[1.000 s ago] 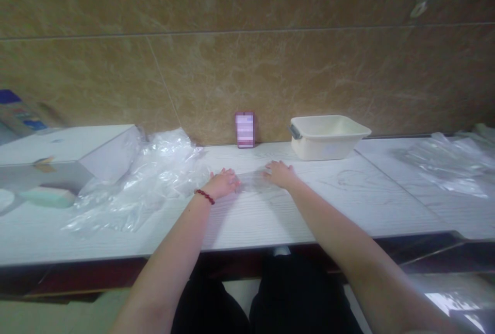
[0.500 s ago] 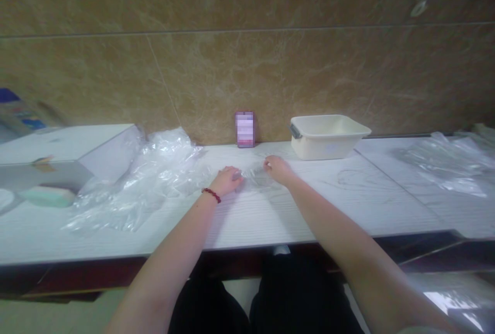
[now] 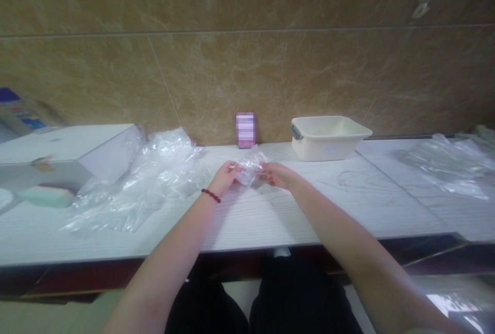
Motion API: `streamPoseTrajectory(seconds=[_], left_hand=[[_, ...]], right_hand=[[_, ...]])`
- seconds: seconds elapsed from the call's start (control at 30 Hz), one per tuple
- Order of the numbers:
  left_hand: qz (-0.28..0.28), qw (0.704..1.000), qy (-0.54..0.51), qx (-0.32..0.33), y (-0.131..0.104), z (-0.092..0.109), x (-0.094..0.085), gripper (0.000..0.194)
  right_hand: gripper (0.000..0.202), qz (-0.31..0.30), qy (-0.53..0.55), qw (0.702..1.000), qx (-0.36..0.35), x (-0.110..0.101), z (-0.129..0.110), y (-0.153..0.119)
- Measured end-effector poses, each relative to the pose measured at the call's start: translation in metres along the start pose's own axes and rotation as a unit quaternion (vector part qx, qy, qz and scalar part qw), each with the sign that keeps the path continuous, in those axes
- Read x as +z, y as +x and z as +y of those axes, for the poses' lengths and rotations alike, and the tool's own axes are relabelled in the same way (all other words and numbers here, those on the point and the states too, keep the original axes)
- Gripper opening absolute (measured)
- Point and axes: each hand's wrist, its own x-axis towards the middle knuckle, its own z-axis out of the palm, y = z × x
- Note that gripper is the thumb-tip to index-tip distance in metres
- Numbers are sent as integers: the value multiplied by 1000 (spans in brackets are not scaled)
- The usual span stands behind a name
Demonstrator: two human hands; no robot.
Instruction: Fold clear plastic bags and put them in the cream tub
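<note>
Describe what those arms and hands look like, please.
They're human: the left forearm and right forearm show no sleeves, and the left hand and right hand wear no gloves. A dark red beaded bracelet sits around the left wrist only.

White table (image 3: 263,226), seam (image 3: 402,185) at right

At left, a plastic heap (image 3: 150,179) beside a box (image 3: 69,143), 1 green block (image 3: 48,196) before the box; far right, more plastic (image 3: 444,164). Between, a phone (image 3: 245,130) stands upright at the back, 1 tub (image 3: 320,147) to its right.
</note>
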Motion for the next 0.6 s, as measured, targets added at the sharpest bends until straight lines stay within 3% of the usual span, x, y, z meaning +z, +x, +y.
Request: streamPoseTrajectory(seconds=[0.13, 0.3, 0.4, 0.5, 0.6], left_hand=[[-26, 998, -50, 1, -4, 2, 7, 28], [-37, 998, -50, -1, -4, -1, 8, 26], [-23, 1000, 1, 7, -2, -3, 6, 23], [-8, 999, 40, 6, -2, -1, 5, 19], [7, 998, 69, 10, -3, 0, 5, 16]], right_hand=[[6, 36, 56, 998, -22, 8, -1, -4], [6, 169, 18, 980, -107, 4, -24, -8], [5, 239, -75, 952, -174, -16, -63, -14], [4, 319, -214, 896, -221, -48, -117, -23], [5, 381, -303, 848, -211, -85, -170, -31]])
